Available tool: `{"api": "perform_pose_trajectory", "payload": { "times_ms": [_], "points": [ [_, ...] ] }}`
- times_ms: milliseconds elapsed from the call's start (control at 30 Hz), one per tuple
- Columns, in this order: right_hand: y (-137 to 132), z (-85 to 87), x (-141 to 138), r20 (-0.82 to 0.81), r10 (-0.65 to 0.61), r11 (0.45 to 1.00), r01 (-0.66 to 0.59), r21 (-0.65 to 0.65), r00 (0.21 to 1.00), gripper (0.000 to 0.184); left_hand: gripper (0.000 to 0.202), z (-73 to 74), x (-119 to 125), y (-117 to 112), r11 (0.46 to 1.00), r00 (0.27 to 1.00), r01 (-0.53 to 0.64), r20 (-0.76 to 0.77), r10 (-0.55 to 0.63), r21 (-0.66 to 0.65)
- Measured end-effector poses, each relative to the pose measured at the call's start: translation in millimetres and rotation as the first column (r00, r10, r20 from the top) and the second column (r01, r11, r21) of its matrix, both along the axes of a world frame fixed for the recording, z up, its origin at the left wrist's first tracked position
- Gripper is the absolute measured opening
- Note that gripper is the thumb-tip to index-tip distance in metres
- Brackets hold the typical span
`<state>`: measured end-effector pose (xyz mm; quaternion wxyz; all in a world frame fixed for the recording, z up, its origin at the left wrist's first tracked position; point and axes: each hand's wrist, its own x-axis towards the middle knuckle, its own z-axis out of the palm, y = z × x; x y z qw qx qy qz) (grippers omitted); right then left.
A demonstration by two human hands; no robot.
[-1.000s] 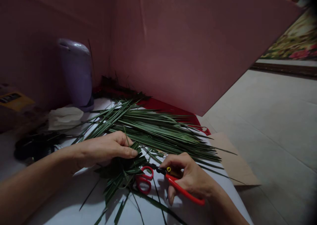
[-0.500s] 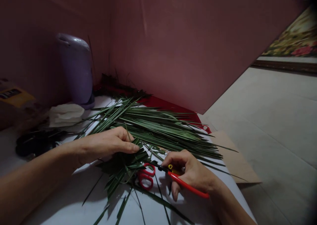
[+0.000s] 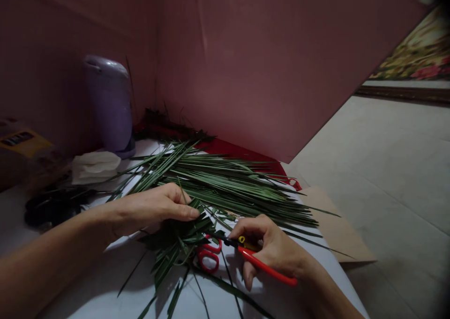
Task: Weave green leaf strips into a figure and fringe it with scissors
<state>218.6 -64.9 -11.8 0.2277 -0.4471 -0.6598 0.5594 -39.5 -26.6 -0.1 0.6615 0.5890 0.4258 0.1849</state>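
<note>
My left hand point(image 3: 154, 209) lies fingers-together on a small bunch of short green leaf pieces point(image 3: 179, 239) and holds it down on the white table top point(image 3: 94, 286). My right hand point(image 3: 272, 248) is closed round a red-handled cutter point(image 3: 262, 265) with a yellow catch. The cutter's dark tip points left at the bunch. Red finger loops of a pair of scissors point(image 3: 208, 255) lie just under that tip. Behind both hands spreads a pile of long thin green leaves point(image 3: 228, 185).
A purple appliance point(image 3: 109, 104) stands at the back left, with a white crumpled cloth point(image 3: 94, 166) and dark objects point(image 3: 52, 206) in front of it. Pink walls point(image 3: 267, 66) close the back. Brown paper point(image 3: 333, 230) and a red sheet point(image 3: 232, 151) lie at the table's right edge.
My right hand with the cutter has shifted slightly right and toward the bunch. My left hand stays on the leaf pieces.
</note>
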Motion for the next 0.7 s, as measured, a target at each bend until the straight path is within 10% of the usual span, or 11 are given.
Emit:
{"api": "perform_pose_trajectory", "payload": {
  "times_ms": [700],
  "points": [
    [1.2,1.0,-2.5,0.06,0.029,0.985,-0.039,0.169,0.998,0.034,0.032,2.4,0.8,1.7,0.999,0.998,0.053,0.042,-0.053,-0.008]
  ]
}}
